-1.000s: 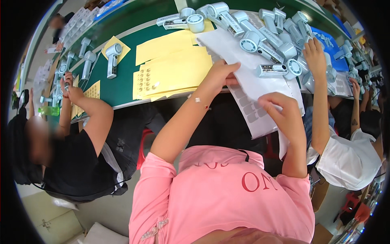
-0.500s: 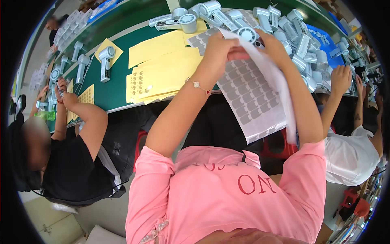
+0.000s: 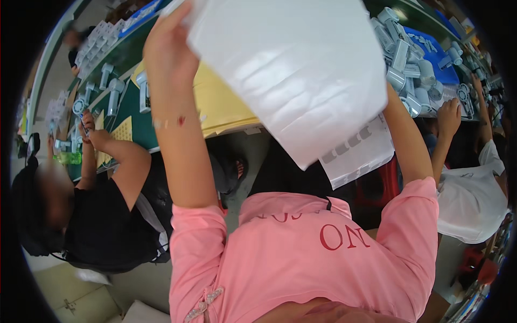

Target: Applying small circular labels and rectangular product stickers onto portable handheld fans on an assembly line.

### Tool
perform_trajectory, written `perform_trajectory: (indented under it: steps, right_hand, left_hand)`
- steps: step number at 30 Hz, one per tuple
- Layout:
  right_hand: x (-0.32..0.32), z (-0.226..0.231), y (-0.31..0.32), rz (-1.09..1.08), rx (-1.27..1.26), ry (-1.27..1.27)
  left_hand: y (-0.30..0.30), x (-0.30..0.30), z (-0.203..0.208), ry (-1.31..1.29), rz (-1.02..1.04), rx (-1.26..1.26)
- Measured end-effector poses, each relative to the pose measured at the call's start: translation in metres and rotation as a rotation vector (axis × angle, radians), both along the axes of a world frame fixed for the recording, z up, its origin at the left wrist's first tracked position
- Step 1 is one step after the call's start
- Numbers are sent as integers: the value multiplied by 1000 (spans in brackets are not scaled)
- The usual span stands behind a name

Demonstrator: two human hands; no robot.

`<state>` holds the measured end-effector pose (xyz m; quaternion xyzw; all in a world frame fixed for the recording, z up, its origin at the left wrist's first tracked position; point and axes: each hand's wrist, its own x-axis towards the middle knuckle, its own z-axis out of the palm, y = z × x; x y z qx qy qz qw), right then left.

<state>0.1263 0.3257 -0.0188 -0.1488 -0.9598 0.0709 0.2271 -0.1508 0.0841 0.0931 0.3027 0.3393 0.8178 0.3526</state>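
Note:
A large white sheet (image 3: 301, 75) is lifted across the middle of the view. My left hand (image 3: 171, 46), at the upper left, is closed on the sheet's edge and a little blurred. My right forearm rises at the right, but the hand itself is hidden behind the white sheet. Below the raised sheet, the lower end of a sheet of grey stickers (image 3: 371, 142) shows, hanging over the table's front edge. Yellow sticker sheets (image 3: 218, 102) lie on the table beside my left forearm.
Several light-blue handheld fans (image 3: 401, 54) are heaped at the right, near a blue tray (image 3: 433, 51). Another fan (image 3: 142, 91) lies left of my left forearm. Co-workers sit close on both sides, one in black (image 3: 107, 231), one in white (image 3: 468, 199).
My left hand has swung up and left, pulling the white sheet wide over the grey sticker sheet. The sheet now covers my right hand and the fans behind it.

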Motion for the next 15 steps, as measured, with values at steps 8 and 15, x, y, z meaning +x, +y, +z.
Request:
perform_trajectory:
  steps: [8,15]
  right_hand:
    - [-5,14,-9,-4,-68,-102]
    - [-9,45,-39,105,-116,106]
  left_hand:
    - [-126,94,-41,46,528,-85]
    - [-162,108,-55,14,504,-24]
